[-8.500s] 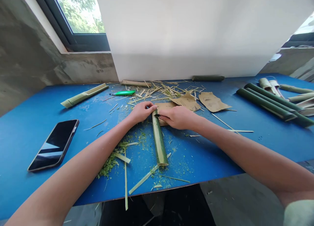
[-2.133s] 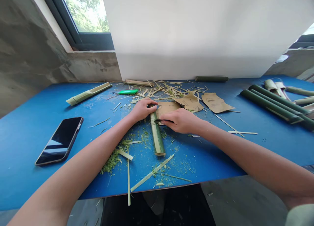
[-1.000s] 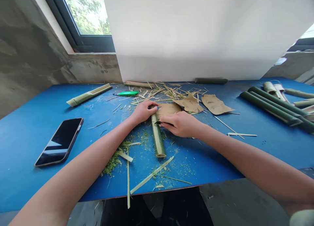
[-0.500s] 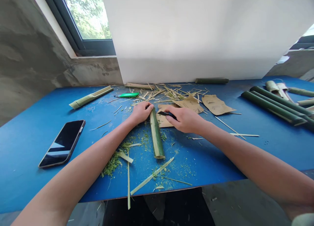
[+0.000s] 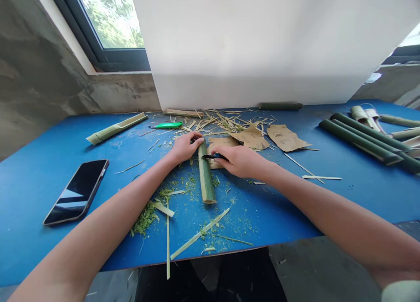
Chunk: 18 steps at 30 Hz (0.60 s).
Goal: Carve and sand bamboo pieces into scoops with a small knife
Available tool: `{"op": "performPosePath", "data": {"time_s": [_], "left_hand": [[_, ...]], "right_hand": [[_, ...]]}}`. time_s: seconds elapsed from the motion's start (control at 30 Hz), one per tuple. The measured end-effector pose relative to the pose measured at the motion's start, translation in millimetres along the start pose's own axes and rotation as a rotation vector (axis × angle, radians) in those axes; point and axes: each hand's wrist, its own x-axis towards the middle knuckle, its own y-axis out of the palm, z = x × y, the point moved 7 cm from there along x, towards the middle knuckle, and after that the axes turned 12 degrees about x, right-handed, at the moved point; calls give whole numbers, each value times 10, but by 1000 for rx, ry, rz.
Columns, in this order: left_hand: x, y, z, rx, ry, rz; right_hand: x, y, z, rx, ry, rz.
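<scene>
A green bamboo piece (image 5: 206,179) lies lengthwise on the blue table, its cut end toward me. My left hand (image 5: 187,146) is closed around its far end, fingers partly hidden. In my right hand (image 5: 241,160) is a black-handled knife (image 5: 213,156), its blade lying across the upper part of the bamboo. Beneath and behind the knife are pieces of brown paper (image 5: 251,138). Green shavings (image 5: 144,219) and thin strips (image 5: 200,234) are scattered on the near side of the bamboo.
A phone (image 5: 77,192) lies at left, with a split bamboo piece (image 5: 116,128) beyond it. A green cutter (image 5: 169,125) and many slivers (image 5: 226,122) are at the back. Bamboo lengths (image 5: 361,140) lie at right; another piece (image 5: 280,105) rests by the white board (image 5: 256,44).
My right hand has moved slightly left, bringing the knife blade from beside the bamboo onto it. The whole view has shifted a little.
</scene>
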Motion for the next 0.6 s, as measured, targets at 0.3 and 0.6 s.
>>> {"op": "performPosePath", "data": {"time_s": [0.3,0.6], "left_hand": [[-36,1,-152,-74,110,42],[0,108,-117,-162,103,190]], "right_hand": [[36,-76,-47,-26,-22,-81],[177,-108,-218,-114,12,-79]]}}
